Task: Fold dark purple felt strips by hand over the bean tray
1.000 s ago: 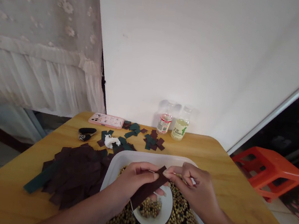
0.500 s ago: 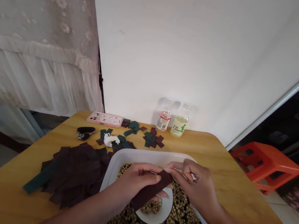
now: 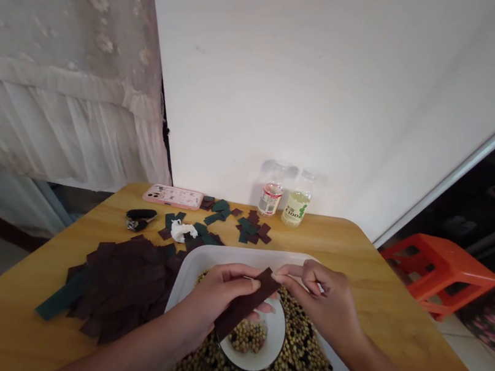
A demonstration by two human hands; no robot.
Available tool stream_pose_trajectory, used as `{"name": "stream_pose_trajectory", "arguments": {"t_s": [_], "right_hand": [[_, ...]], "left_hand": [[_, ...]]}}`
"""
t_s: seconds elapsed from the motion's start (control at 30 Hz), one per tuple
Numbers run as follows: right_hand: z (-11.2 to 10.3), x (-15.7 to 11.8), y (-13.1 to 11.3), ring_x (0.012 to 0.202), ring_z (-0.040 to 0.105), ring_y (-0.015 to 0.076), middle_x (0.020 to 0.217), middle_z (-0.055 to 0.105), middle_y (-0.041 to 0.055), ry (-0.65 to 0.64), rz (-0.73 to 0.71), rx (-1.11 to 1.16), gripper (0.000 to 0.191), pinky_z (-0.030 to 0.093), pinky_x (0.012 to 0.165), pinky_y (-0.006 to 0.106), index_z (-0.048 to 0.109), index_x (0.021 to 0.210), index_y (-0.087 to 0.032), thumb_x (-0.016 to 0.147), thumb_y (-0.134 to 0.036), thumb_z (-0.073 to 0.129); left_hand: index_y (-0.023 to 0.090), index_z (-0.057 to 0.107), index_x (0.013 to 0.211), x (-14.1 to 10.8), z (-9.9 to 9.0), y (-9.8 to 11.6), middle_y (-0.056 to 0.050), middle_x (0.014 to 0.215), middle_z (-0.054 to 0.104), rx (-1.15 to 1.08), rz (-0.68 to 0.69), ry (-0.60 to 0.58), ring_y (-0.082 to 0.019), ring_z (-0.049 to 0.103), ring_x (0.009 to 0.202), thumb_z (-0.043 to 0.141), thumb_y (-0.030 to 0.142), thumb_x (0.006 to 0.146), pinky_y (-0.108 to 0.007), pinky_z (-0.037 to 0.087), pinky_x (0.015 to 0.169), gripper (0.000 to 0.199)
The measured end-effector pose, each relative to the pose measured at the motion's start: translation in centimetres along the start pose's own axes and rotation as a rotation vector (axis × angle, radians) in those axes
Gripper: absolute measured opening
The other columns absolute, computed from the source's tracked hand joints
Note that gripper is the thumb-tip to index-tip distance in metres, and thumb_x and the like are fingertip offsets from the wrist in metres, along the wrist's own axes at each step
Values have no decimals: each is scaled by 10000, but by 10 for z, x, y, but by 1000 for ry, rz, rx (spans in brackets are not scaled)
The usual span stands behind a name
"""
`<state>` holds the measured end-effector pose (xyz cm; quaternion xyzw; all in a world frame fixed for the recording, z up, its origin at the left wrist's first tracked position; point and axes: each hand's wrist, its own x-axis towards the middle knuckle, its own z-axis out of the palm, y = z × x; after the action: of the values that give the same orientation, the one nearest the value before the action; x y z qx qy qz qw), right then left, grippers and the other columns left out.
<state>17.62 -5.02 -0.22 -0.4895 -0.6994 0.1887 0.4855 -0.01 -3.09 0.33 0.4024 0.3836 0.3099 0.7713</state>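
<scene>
A dark brown fabric-like strip (image 3: 244, 306) is held at a slant over a white dark-rimmed bowl (image 3: 271, 341). My left hand (image 3: 225, 294) pinches it along its side, thumb on top and fingers beneath. At the strip's upper end, the thumb and index finger of my right hand (image 3: 322, 293) are closed on its edge. Small round tan beads (image 3: 248, 336) lie in the bowl. Around it, many tan and black beads (image 3: 304, 367) fill a white tray (image 3: 190, 273), and the bowl rests among them.
Left of the tray lies a heap of brown strips (image 3: 124, 291) with a green strip (image 3: 60, 300). Behind are a pink-cased phone (image 3: 172, 196), a black clipper-like tool (image 3: 140, 219), crumpled white tissue (image 3: 182, 231) and two bottles (image 3: 295, 208). An orange stool (image 3: 442, 270) stands right of the table.
The strip has turned a little and its upper end now shows past my left thumb. My right fingertips have shifted to its right edge. More beads show in the bowl.
</scene>
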Motion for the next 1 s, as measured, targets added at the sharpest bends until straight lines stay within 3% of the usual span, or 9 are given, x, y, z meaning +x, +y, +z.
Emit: {"name": "stream_pose_trajectory", "arguments": {"t_s": [0.17, 0.53, 0.63, 0.83, 1.0], "right_hand": [[0, 0, 0, 660, 661, 195, 468, 443, -42, 18, 12, 20, 471, 439, 486, 234, 187, 521, -222, 756, -236, 596], [-1, 0, -3, 673, 672, 195, 506, 570, -12, -19, 12, 77, 463, 448, 478, 240, 194, 509, -223, 743, -212, 594], [0, 1, -4, 670, 673, 189, 505, 577, -19, -30, 47, 115, 457, 461, 488, 233, 201, 517, -222, 735, -213, 603], [0, 4, 0, 718, 661, 169, 709, 677, 27, -94, 190, 242, 359, 486, 539, 235, 285, 579, -224, 717, -201, 615], [0, 4, 1, 642, 624, 132, 709, 662, 8, -137, 222, 281, 343, 449, 517, 226, 289, 620, -221, 722, -224, 616]], "left_hand": [[151, 635, 852, -2, 2, 0, -79, 829, 695, -2, -68, -44, -177, 659, 675, 654, 270, 643, -229, 465, 557, 241], [163, 625, 810, -1, 2, -3, -76, 828, 698, -37, -113, -40, -197, 663, 685, 686, 271, 599, -252, 467, 566, 244], [149, 622, 824, 0, 0, -3, -88, 812, 700, -54, -79, -50, -186, 664, 679, 674, 269, 614, -227, 463, 550, 248], [145, 627, 849, -2, 2, 0, -78, 822, 700, -16, -90, -79, -195, 666, 712, 661, 257, 634, -223, 477, 556, 244], [163, 635, 829, -2, 1, -4, -62, 827, 701, -11, -68, -102, -205, 668, 711, 647, 251, 656, -250, 493, 574, 194]]}}
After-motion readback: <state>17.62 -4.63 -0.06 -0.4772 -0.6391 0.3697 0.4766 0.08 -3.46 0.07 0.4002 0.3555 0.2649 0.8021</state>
